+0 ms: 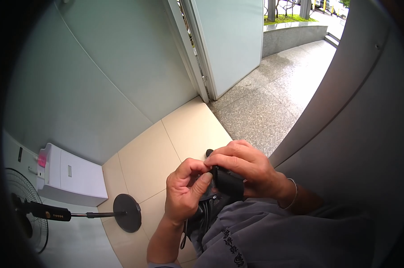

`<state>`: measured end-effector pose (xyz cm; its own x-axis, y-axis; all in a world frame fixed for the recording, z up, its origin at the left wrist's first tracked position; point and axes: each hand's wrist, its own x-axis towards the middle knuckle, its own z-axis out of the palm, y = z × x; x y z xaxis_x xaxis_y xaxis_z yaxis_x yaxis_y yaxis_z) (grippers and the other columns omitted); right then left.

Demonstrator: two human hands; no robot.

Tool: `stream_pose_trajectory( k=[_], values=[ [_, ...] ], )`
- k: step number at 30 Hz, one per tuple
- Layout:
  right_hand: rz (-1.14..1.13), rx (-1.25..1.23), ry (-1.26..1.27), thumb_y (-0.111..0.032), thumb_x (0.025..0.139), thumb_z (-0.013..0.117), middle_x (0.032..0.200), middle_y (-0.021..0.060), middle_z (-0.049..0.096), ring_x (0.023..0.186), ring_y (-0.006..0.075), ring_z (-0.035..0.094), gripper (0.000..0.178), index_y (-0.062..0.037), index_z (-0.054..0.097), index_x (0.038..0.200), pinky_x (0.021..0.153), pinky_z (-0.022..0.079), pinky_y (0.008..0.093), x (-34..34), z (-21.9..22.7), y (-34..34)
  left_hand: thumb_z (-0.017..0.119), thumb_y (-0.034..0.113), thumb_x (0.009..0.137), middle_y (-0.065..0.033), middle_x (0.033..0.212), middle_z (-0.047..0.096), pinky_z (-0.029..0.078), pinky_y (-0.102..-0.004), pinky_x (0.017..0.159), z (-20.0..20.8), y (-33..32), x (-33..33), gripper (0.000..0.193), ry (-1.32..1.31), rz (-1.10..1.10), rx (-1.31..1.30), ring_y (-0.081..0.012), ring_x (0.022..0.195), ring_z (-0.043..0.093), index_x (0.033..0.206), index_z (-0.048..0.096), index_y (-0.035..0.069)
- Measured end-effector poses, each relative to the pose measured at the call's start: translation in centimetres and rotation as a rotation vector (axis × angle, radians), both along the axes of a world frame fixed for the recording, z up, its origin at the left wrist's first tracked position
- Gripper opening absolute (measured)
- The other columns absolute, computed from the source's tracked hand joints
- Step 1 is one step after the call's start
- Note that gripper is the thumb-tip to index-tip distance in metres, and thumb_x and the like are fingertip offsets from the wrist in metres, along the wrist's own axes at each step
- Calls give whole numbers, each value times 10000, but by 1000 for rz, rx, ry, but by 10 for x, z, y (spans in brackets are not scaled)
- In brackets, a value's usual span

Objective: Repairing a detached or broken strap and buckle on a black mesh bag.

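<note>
pinching left edge of black item [229,183] w/ l hand [182,192], gripping top w/ r hand [246,164], in front of shirt [278,228] — could drop onto floor tiles [148,149] w/ slack pinch.

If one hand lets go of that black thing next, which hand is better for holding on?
Probably the right hand: it reaches along the upper edge of the black thing. The left hand seems to pinch only its left end, with thumb and fingertips. Some of the grip is hidden.
</note>
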<state>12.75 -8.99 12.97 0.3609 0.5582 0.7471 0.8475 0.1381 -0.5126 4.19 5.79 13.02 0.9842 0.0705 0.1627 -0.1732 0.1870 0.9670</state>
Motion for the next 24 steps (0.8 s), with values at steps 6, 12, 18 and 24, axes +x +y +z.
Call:
stream_pose_trajectory(
  k=[6, 12, 18, 24],
  values=[
    [36, -2, -88, -14, 595, 620, 809, 92, 523, 722, 230, 538, 365, -27, 533, 949, 631, 427, 290, 10, 4, -7, 502, 32, 821, -66, 847, 538, 381, -167, 660, 10, -4, 8, 49, -273, 176, 511, -67, 721, 486, 843, 472, 0],
    [290, 94, 510, -80, 732, 608, 823, 98, 575, 765, 190, 560, 232, 8, 541, 936, 685, 436, 267, 11, -8, -8, 507, 23, 822, -52, 742, 558, 408, -166, 596, 11, -10, 7, 67, -159, 115, 172, -60, 637, 523, 875, 475, -4],
    [546, 112, 558, -99, 809, 537, 864, 77, 587, 810, 144, 546, 194, 13, 568, 964, 731, 418, 246, 21, 0, -7, 500, -2, 817, -63, 773, 539, 425, -184, 591, 9, -13, 10, 88, -315, 128, 364, -76, 645, 519, 893, 458, -5],
    [601, 195, 909, -169, 811, 566, 907, 74, 549, 805, 95, 513, 280, 45, 496, 976, 697, 409, 214, 18, -5, -7, 483, 14, 830, -90, 873, 508, 429, -196, 594, 7, -18, 15, 95, -316, 86, 78, -95, 682, 502, 900, 419, 6]
  ],
)
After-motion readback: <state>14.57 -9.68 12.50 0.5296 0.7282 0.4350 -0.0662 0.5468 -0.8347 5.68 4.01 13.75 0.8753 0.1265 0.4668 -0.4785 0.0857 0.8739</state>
